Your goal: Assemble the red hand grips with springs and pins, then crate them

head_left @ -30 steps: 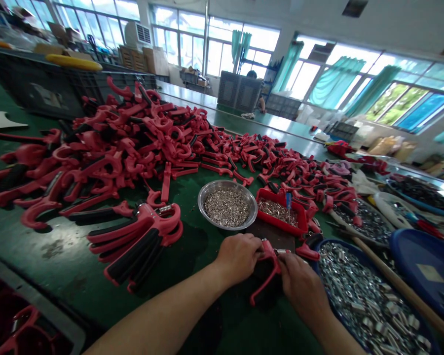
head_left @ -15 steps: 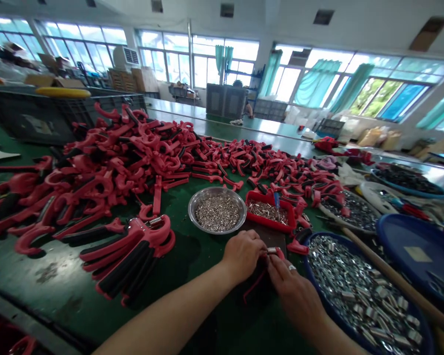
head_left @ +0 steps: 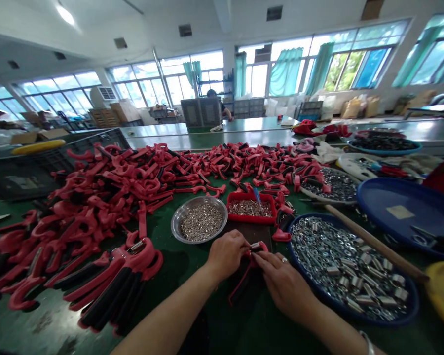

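Observation:
Both my hands are on a red clamp-like tool [head_left: 262, 247] with a black grip, just in front of the red tray. Across its head lies a short silver coil spring [head_left: 255, 245]. The fingers of my left hand [head_left: 225, 254] pinch at the left end of the spring; the fingertips are partly hidden. From the right, my right hand [head_left: 284, 281], with a ring on one finger, grips the tool's head. Its handle points down towards me, in shadow. To the left lies a fanned stack of similar red-and-black tools [head_left: 120, 276], a spring showing at the top.
A big heap of red-and-black handles [head_left: 133, 177] spreads behind. Closer are a metal bowl [head_left: 174, 222] of small pins and a red tray [head_left: 273, 199] of rivet-like pieces. At right, a blue basin [head_left: 416, 303] holds springs and metal parts, with a wooden stick [head_left: 377, 244] across it.
The view has turned, so the bench contents appear shifted left. Both hands stay at the tool's head, and its handle shows more plainly now.

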The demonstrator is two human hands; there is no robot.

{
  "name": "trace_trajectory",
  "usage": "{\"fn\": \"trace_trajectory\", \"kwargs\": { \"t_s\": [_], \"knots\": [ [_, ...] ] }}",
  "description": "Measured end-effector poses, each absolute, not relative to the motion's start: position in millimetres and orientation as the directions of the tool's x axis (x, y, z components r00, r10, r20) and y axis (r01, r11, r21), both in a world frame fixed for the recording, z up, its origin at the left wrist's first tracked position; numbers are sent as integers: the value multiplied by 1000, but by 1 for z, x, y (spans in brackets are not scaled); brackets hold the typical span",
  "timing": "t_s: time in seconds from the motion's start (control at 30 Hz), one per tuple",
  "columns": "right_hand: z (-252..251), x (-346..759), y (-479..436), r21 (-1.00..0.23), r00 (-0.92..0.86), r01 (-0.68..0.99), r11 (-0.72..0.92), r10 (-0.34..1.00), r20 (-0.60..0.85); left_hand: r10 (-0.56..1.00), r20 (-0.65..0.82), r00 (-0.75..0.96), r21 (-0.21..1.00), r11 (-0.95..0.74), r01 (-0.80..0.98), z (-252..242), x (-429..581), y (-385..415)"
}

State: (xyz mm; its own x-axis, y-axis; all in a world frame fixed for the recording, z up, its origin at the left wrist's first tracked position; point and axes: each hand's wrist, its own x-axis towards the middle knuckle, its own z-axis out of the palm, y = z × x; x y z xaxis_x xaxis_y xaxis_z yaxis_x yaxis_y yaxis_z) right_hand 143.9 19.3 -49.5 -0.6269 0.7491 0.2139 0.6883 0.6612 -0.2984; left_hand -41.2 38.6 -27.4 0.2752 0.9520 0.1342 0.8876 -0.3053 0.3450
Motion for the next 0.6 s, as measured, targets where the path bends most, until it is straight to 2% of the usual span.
{"fn": "trace_trajectory", "kwargs": {
  "t_s": [0.17, 0.4, 0.6],
  "knots": [
    [-49, 144, 20, -321, -630, 680, 660, 749, 206, 921, 152, 358, 238, -385, 892, -27, -42, 35],
    [-54, 145, 20, -327, -631, 676, 660, 748, 205, 954, 156, 257, 96, -273, 957, -35, -30, 23],
    [-50, 147, 19, -334, -626, 684, 649, 757, 188, 959, 132, 252, 41, -260, 965, -40, -24, 17]
  ]
}}
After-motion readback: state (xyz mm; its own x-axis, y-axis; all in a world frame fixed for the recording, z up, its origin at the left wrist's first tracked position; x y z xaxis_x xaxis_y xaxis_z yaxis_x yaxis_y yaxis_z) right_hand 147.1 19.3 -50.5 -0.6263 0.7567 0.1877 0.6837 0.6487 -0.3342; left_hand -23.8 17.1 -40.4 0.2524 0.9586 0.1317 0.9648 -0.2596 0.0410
